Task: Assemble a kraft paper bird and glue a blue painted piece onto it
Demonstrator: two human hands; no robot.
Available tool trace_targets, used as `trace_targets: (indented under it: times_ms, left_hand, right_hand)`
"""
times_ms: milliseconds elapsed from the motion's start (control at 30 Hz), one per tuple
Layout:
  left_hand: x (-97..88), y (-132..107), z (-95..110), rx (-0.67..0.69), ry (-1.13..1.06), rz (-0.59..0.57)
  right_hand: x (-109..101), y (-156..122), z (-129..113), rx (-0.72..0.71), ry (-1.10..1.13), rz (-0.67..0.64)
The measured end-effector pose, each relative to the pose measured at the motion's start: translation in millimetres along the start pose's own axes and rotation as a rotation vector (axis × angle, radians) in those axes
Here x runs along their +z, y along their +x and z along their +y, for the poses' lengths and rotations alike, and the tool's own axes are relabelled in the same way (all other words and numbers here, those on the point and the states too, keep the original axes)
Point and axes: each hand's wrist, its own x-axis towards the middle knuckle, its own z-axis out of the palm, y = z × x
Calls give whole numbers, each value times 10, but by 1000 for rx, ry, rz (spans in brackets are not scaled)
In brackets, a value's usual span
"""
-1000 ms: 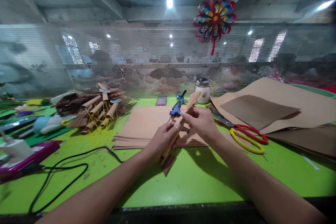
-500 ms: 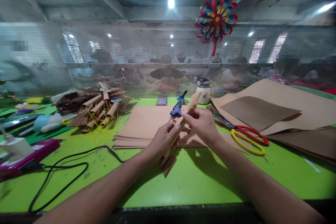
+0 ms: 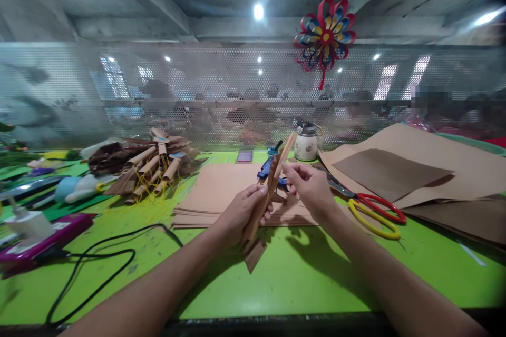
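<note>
My left hand (image 3: 247, 210) is closed around a strip of pleated brown paper (image 3: 272, 181), held tilted with its upper end away from me. Its lower end (image 3: 256, 255) fans out slightly below my fingers. Close by on the right is my right hand (image 3: 310, 187), thumb and forefinger pinched together at the strip's edge; whether paper is between them I cannot make out. Behind the strip, partly hidden, a blue glue gun (image 3: 264, 169) lies over a stack of brown paper sheets (image 3: 219, 184).
Red-and-yellow-handled scissors (image 3: 373, 213) lie right of my hands, beside large brown sheets (image 3: 427, 163). A white jar (image 3: 306, 145) stands behind. Folded paper pieces with yellow threads (image 3: 154, 163) are piled left. A black cord (image 3: 130, 234) runs from a purple power strip (image 3: 67, 234).
My right hand has shifted slightly right and down, its fingers off the strip's face and at its edge. The strip has turned, showing a darker pleated side. The view has tilted up slightly.
</note>
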Motion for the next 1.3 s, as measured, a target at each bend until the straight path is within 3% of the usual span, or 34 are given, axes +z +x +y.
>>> trace_targets:
  times_ms: [133, 333, 433, 800, 1100, 1300]
  left_hand:
    - [-64, 6, 43, -31, -129, -107]
    - [-79, -36, 67, -103, -239, -254]
    - [-87, -41, 73, -127, -286, -302]
    - [-137, 21, 20, -198, -362, -346]
    - [-117, 29, 10, -210, -322, -256]
    - [-70, 63, -35, -180, -246, -21]
  right_hand:
    - [-40, 33, 38, 77, 112, 66]
    - [-93, 31, -45, 244, 357, -314]
    - [-104, 18, -50, 298, 416, -399]
    - [-33, -1, 67, 330, 479, -370]
    - [4, -13, 29, 362, 516, -337]
    - [-18, 11, 98, 298, 406, -282]
